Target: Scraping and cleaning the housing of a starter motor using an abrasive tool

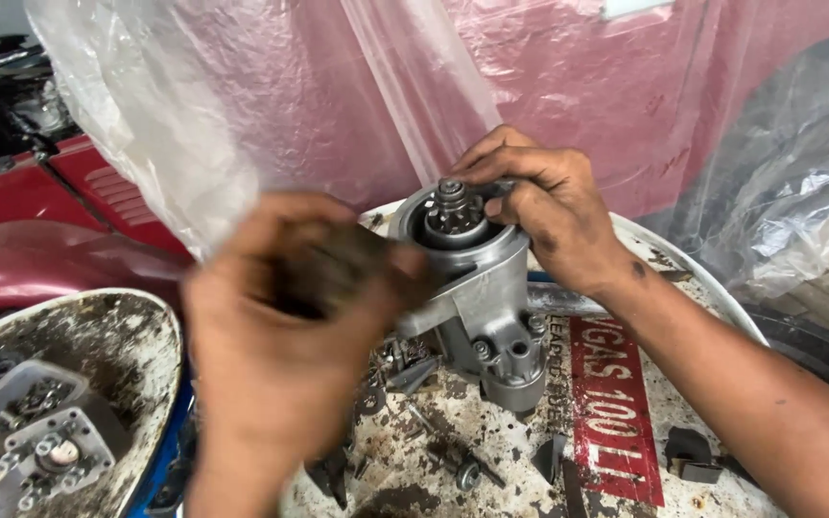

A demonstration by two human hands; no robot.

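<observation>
A grey cast-metal starter motor housing [477,297] stands on end on a rusty white drum lid [722,297]. A small toothed pinion gear [453,200] sticks up inside its round open mouth. My right hand [544,206] grips the top rim of the housing, fingers curled by the gear. My left hand [285,326] is blurred in front, left of the housing, closed around a dark, dirty object that I cannot make out, pressed against the housing's side.
Loose bolts, a small bearing [467,473] and black bits [691,451] lie on the drum lid. A second rusty lid [136,345] at left carries a clear tray of small parts [35,441]. Pink plastic sheeting [338,86] hangs behind; a red vehicle body [40,221] sits at left.
</observation>
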